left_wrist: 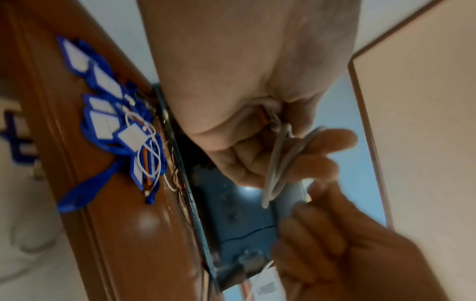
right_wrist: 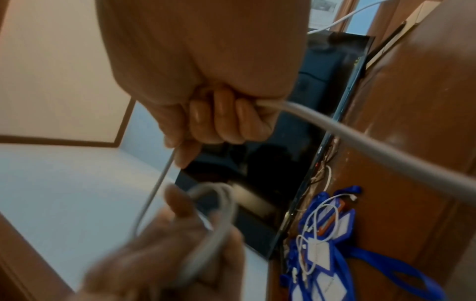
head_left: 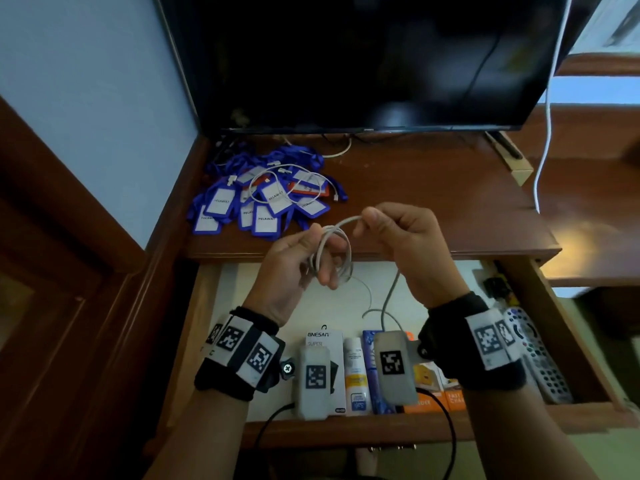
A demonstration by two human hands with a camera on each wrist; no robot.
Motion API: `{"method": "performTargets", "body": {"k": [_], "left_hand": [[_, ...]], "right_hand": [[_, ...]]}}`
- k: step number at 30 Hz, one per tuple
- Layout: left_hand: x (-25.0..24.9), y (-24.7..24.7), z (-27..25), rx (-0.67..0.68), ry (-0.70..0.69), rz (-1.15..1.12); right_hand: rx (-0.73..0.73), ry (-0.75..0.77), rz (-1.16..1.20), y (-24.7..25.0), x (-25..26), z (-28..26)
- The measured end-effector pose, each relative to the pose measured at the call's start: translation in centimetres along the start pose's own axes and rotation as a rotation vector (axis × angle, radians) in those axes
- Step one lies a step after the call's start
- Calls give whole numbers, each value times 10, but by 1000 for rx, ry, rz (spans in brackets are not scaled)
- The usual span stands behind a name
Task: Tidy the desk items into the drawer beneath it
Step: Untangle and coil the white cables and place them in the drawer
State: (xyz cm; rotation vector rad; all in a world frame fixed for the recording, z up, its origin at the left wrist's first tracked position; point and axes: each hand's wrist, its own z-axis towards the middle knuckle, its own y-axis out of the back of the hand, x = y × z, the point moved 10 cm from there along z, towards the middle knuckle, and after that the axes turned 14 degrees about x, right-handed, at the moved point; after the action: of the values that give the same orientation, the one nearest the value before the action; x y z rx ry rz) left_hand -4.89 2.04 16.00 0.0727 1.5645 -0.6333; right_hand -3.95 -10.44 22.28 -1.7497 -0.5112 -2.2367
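Your left hand [head_left: 294,268] gripped the coiled grey cable [head_left: 334,252]; your right hand [head_left: 405,244] pinched its loose strand; both hung over the open drawer [head_left: 207,306]; blue badge holders [head_left: 256,199] lay on the desk [head_left: 433,202] behind that drawer; a remote [head_left: 540,358] lay inside it.

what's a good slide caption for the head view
Both hands, left and right, coil a grey cable above the open drawer.
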Motion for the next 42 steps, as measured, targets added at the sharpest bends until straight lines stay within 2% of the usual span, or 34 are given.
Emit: {"method": "performTargets", "body": {"k": [2, 5, 11, 19, 22, 25, 27, 32, 36, 39, 42], "left_hand": [[1, -4, 2, 20, -5, -72], [6, -2, 2, -16, 59, -105], [21, 0, -4, -68, 220, -56], [27, -16, -9, 44, 268, -292], [19, -14, -9, 53, 220, -421], [3, 5, -12, 1, 110, -509], [-9, 21, -16, -51, 40, -523], [-27, 57, -31, -227, -148, -531], [-32, 78, -40, -349, -270, -512], [-30, 80, -38, -407, -279, -467], [-29, 72, -32, -429, -254, -327]], "right_hand": [[-78, -7, -40, 4, -7, -2], [-113, -22, -35, 6, -18, -4], [-19, -48, -190, -1, -22, 1], [-102, -25, -111, 6, -37, -4], [-69, -37, 4, 2, -45, -10], [-2, -84, 149, -10, -63, -18], [14, -146, 136, -14, -78, -23], [24, -201, -199, -9, -87, -27], [58, -136, -418, -12, -67, -28], [128, -52, -527, -30, -46, -25], [236, -9, -596, -52, -34, -21]]}}
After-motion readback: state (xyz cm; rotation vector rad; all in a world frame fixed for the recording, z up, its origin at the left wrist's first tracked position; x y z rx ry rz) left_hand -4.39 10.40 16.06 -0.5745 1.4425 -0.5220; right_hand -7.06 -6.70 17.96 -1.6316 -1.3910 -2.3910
